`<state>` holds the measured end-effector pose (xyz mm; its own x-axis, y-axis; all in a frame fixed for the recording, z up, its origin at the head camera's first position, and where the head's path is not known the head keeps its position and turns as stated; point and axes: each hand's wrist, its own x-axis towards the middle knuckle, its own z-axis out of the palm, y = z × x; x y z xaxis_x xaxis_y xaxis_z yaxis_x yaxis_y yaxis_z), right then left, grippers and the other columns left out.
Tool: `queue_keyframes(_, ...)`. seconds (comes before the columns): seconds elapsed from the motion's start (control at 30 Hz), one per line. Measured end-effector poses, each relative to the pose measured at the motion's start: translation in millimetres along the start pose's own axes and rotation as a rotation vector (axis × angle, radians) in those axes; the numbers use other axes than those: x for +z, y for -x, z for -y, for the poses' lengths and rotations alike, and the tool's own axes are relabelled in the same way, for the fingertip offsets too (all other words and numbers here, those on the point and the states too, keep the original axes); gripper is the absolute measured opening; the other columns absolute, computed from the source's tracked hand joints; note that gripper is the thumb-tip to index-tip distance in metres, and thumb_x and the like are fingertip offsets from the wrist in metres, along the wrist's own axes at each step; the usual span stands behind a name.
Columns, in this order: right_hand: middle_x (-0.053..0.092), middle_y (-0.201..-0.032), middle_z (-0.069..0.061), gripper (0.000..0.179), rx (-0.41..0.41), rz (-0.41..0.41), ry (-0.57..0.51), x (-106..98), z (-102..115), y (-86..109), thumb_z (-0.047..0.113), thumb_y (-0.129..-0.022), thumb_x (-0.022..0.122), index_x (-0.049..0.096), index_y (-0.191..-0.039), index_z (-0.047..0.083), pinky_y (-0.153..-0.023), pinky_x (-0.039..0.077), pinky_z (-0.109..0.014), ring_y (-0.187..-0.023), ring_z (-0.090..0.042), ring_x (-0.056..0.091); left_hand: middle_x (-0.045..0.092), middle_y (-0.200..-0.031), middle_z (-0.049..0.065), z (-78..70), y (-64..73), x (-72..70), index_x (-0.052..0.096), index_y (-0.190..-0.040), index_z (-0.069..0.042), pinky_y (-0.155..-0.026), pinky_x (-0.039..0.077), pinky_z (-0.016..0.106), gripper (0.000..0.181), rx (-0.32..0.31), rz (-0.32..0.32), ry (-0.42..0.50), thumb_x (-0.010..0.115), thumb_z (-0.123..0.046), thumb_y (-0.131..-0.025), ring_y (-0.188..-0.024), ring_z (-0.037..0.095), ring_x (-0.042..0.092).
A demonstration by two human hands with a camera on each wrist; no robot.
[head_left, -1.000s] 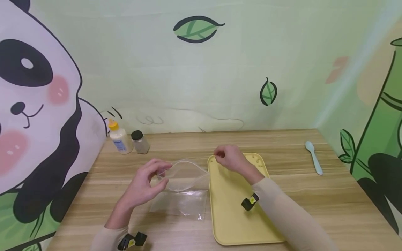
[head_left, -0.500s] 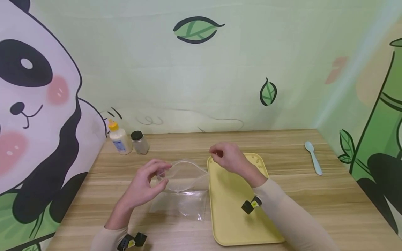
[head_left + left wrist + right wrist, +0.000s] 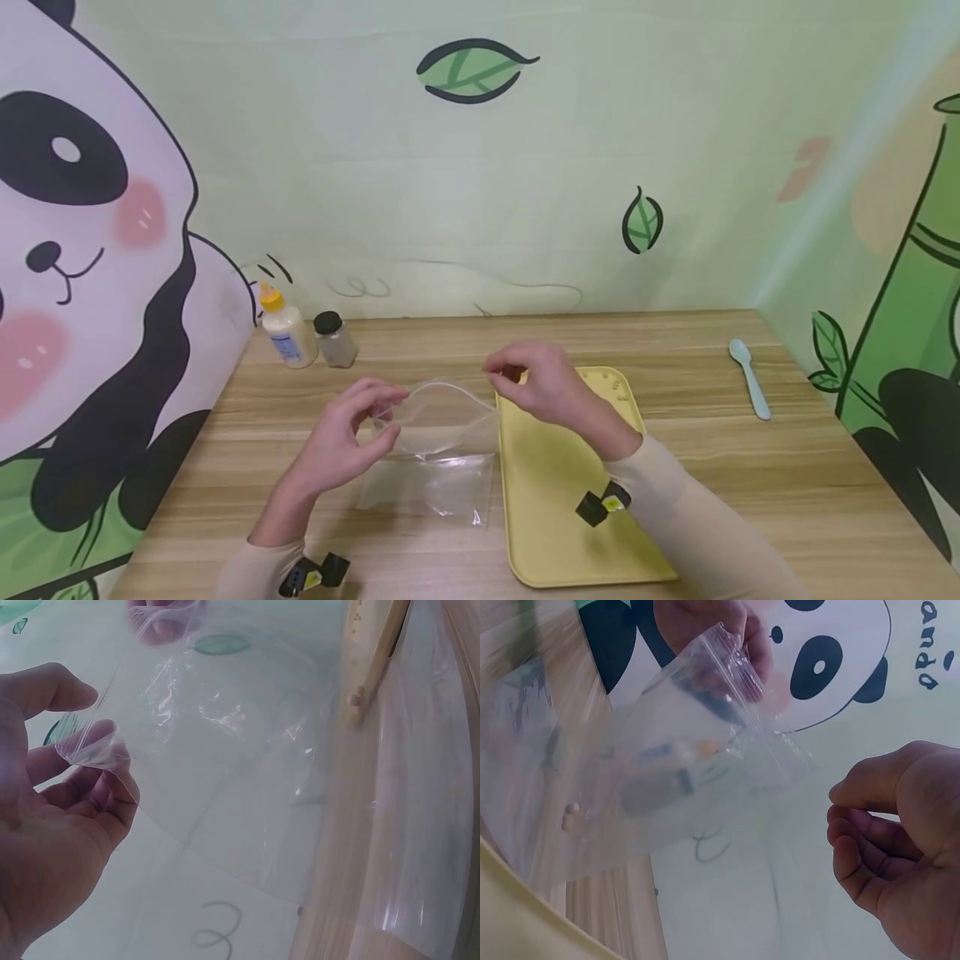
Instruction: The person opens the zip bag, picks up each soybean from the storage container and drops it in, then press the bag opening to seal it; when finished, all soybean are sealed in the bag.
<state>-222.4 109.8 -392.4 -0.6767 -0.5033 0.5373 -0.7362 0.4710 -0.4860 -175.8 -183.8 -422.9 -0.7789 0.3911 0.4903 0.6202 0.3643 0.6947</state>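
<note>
My left hand [image 3: 348,437] holds a clear zip bag [image 3: 442,417] by its mouth, which gapes toward the right. Through the film in the right wrist view, a few small tan beads [image 3: 571,816] show at the bag's bottom corner. Above the far left corner of a yellow tray [image 3: 577,517] hovers my right hand [image 3: 543,379], thumb and index fingertips pressed together beside the bag's mouth. I cannot tell whether something small is pinched there. Several more tiny beads [image 3: 617,385] lie in the tray's far right corner.
A second clear bag [image 3: 457,496] lies flat on the wooden table below the held one. A white bottle with a yellow cap [image 3: 288,337] and a black-lidded jar [image 3: 336,340] stand at the back left. At the right lies a light blue spoon [image 3: 750,379].
My right hand has moved left from over the tray toward the bag's mouth, fingertips together throughout. The left hand and the bag have barely moved.
</note>
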Motion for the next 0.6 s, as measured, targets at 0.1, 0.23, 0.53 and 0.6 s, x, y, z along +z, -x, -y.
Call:
queue_keyframes(0.1,0.072,-0.084,-0.002,0.011,-0.029,0.011,0.000,-1,6,-1.0,0.003,-0.084,0.070,0.075,-0.093,0.007,-0.063,0.054,-0.019,-0.071,-0.007,0.060,0.062,-0.109,0.003,-0.5,-0.5,-0.2,0.064,-0.119,-0.005,-0.082,0.056,0.026,0.045,-0.003,0.003,-0.003,0.070,0.010,-0.076,-0.092,0.009,0.059)
queue_keyframes(0.23,0.072,-0.083,-0.003,0.010,-0.080,0.024,-0.008,0,12,-1.4,0.004,-0.084,0.069,0.075,-0.092,0.006,-0.063,0.053,-0.018,-0.071,-0.006,0.060,0.062,-0.110,0.002,-0.4,0.2,-0.2,0.064,-0.119,-0.004,-0.083,0.056,0.026,0.045,-0.009,0.003,-0.004,0.070,0.010,-0.076,-0.093,0.009,0.059)
queue_keyframes(0.53,0.071,-0.085,-0.001,0.008,-0.148,0.060,-0.026,4,24,-1.8,0.007,-0.087,0.069,0.074,-0.094,0.008,-0.064,0.053,-0.017,-0.072,-0.005,0.059,0.062,-0.109,0.003,-0.6,0.4,-0.5,0.064,-0.119,-0.004,-0.083,0.056,0.026,0.045,-0.007,0.001,-0.005,0.070,0.010,-0.076,-0.093,0.009,0.059)
queue_keyframes(0.6,0.070,-0.086,0.000,0.008,-0.144,0.075,-0.033,4,26,-1.7,0.008,-0.088,0.069,0.074,-0.095,0.009,-0.064,0.052,-0.016,-0.074,-0.005,0.059,0.062,-0.109,0.004,-0.3,0.5,-0.2,0.064,-0.119,-0.003,-0.082,0.056,0.026,0.045,-0.004,-0.001,-0.005,0.071,0.010,-0.076,-0.092,0.009,0.059)
